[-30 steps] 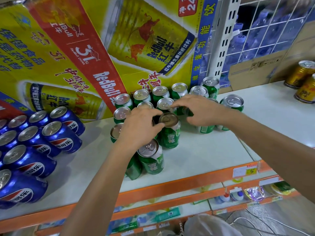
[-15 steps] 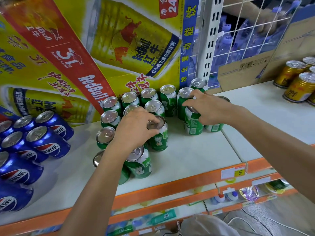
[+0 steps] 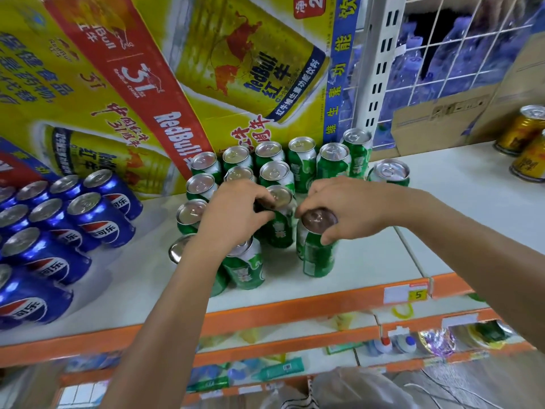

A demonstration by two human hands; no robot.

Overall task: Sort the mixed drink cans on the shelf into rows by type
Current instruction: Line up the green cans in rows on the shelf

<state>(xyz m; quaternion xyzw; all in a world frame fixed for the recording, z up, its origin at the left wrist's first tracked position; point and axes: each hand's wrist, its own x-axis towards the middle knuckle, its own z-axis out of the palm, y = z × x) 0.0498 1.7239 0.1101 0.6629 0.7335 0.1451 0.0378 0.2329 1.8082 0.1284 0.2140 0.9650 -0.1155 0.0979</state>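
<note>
Forward along the shelf (image 3: 368, 261) has come the green can (image 3: 318, 255) under my right hand (image 3: 354, 206). Half a second ago it stood back by the rear cans; now it stands upright near the front edge. My right fingers curl over its rim, holding it from above. At its ten o'clock, just beside it, my left hand (image 3: 236, 215) grips the top of the neighbour can (image 3: 280, 230), much as before. I judge this can is starting a fresh column on the green block (image 3: 271, 160). One stray can (image 3: 389, 172) waits at one o'clock. Blue cans (image 3: 97, 214) stand out at nine, gold cans (image 3: 523, 128) at two.
</note>
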